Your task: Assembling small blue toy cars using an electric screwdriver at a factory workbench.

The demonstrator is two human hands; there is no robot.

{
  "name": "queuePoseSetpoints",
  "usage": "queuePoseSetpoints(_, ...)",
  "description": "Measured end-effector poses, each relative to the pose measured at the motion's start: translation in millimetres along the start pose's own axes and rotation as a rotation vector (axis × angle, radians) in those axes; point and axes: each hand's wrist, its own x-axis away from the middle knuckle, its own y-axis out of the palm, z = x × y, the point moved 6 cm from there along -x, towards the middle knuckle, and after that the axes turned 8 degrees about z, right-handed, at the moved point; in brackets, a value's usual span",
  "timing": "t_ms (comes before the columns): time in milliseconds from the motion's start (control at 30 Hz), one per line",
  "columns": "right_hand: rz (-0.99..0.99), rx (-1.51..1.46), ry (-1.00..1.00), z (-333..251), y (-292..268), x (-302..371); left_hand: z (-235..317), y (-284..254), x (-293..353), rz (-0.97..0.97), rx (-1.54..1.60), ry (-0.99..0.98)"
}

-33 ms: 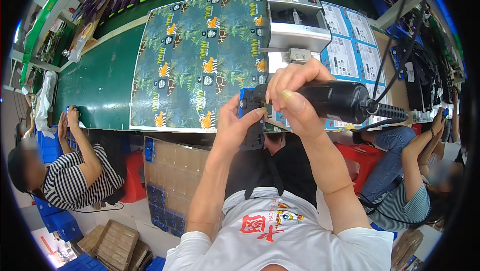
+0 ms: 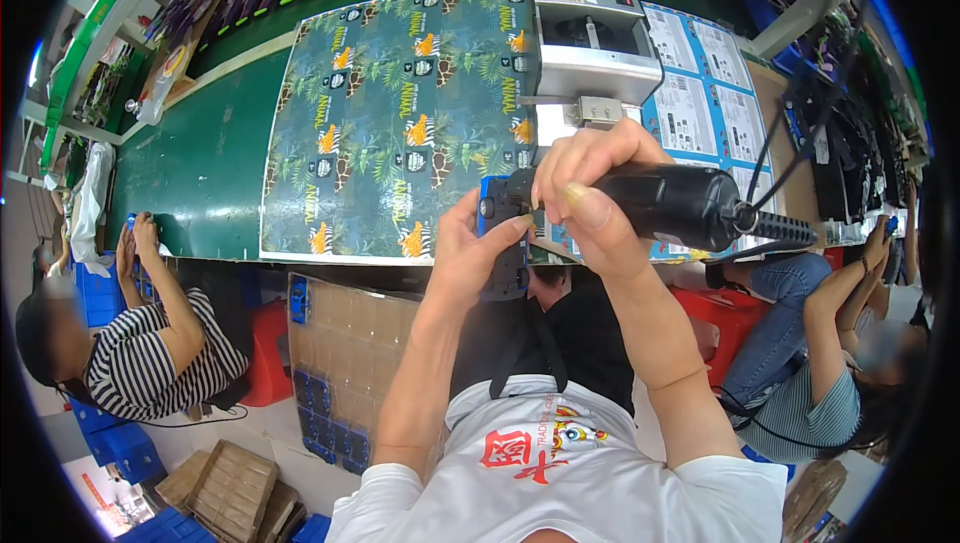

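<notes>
My right hand (image 2: 600,193) grips a black corded electric screwdriver (image 2: 675,205) lying nearly level, its cable end toward the right. The tool's front end meets a black-and-blue plastic part (image 2: 508,278) in front of my body. My left hand (image 2: 470,253) holds that part upright, with the thumb across its face and the fingers behind. My right fingers wrap round the screwdriver's front end and hide its bit. Just beyond my hands stands a metal screw feeder (image 2: 598,48) with a small block at its front.
Printed animal-pattern sheets (image 2: 400,123) cover the green table (image 2: 210,153). Label sheets (image 2: 690,93) lie right of the feeder, with black parts (image 2: 845,158) farther right. Cables hang at the upper right. A tray (image 2: 350,343) with blue-black parts stands below the table. Co-workers sit on both sides.
My hands, the screwdriver and the plastic part stay in place. The hanging cable at the upper right has swung slightly and blurs. The left co-worker's hands have shifted slightly.
</notes>
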Motion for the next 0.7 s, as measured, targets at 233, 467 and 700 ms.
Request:
queuePoseSetpoints(233, -0.011, -0.011, -0.031, -7, -4, 1, 2, 0, 0, 0.033, 0.077, -0.038)
queuePoseSetpoints(467, -0.011, -0.041, -0.262, -67, -54, -43, -3, -25, -17, -0.003, 0.774, -0.203)
queuePoseSetpoints(700, 0.167, 0.161, -0.133, -41, -56, -45, -12, -19, -21, 0.052, 0.501, -0.073)
